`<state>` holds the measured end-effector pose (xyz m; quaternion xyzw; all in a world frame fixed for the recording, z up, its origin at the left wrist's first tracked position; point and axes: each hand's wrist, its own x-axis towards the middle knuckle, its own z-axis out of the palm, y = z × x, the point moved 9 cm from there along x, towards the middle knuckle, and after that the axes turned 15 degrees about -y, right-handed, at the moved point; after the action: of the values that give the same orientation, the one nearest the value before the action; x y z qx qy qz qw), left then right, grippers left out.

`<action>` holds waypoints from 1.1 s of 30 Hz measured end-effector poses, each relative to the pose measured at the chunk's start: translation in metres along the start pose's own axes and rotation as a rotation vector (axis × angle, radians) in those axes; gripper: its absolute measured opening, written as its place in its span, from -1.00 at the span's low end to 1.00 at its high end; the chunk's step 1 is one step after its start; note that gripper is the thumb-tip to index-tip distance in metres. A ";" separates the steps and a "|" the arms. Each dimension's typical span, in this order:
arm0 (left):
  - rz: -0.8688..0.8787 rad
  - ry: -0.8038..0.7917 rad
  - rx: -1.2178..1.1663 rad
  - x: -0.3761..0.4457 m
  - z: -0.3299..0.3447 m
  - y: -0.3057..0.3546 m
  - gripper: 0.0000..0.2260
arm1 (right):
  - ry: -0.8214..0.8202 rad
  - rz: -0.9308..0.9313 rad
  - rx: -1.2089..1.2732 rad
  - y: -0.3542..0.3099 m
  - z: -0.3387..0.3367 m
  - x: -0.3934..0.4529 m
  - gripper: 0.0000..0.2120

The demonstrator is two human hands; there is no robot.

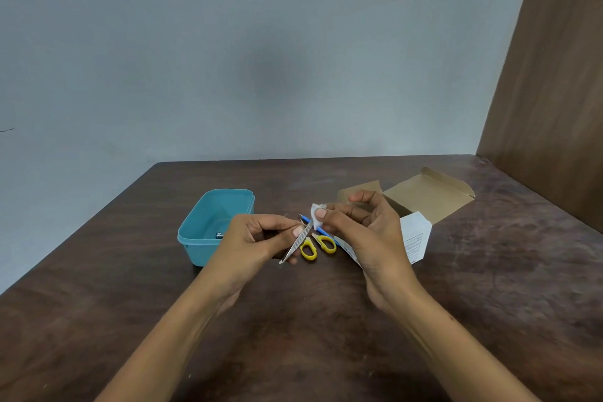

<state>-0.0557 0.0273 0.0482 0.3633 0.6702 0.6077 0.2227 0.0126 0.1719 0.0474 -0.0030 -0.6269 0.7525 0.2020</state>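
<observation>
The left hand (261,238) pinches the tweezers (295,245) over mid-table, tip pointing to 1 o'clock, where the right hand (362,222) pinches a white pad (316,214) against it. Wiping seems under way but not finished. The scissors (318,246) and blue tool (322,232) beneath likely wait their turn, and the tub (195,251) at 9 o'clock holds one small item.
</observation>
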 end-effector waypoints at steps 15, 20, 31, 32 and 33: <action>0.028 -0.036 0.086 -0.002 0.003 0.007 -0.89 | 0.075 -0.086 -0.033 -0.006 -0.008 0.001 -0.62; 0.018 -0.007 0.116 -0.004 -0.004 0.010 -0.90 | 0.110 -0.144 -0.002 -0.010 -0.014 0.001 -0.66; -0.028 -0.080 0.147 -0.009 -0.029 0.024 -0.78 | 0.051 -0.184 0.023 -0.005 -0.007 0.003 -0.78; -0.032 -0.083 0.155 -0.009 -0.028 0.023 -0.77 | 0.029 -0.176 0.012 -0.004 -0.004 0.004 -0.79; -0.036 -0.081 0.163 -0.008 -0.028 0.022 -0.78 | 0.012 -0.168 -0.002 -0.004 -0.001 0.004 -0.80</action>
<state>-0.0660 0.0029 0.0727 0.3924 0.7142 0.5318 0.2303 0.0108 0.1749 0.0520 0.0449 -0.6244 0.7323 0.2680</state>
